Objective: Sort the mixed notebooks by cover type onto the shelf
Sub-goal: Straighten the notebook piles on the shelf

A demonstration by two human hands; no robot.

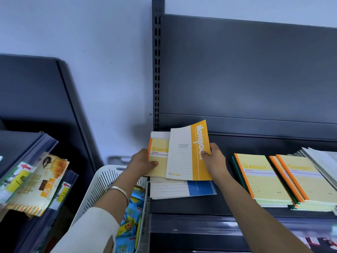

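Observation:
My right hand (215,159) pinches the right edge of a white and orange notebook (186,154), lifted above the mixed pile at the shelf's left end. My left hand (144,162) holds a pale yellow Gambit notebook (158,159) by its left side, thumb on the cover. Under them lies a white and blue notebook (184,189) on the dark shelf (191,205). Further right sit two sorted stacks of yellow Gambit notebooks (260,178) (308,179), with orange and green spines.
A white slotted basket (102,181) with blue and yellow packets stands left of the shelf, under my left arm. Snack packets (34,181) hang on a rack at far left. Grey-white notebooks (322,157) lie at the right edge. The dark back panel (246,70) rises behind.

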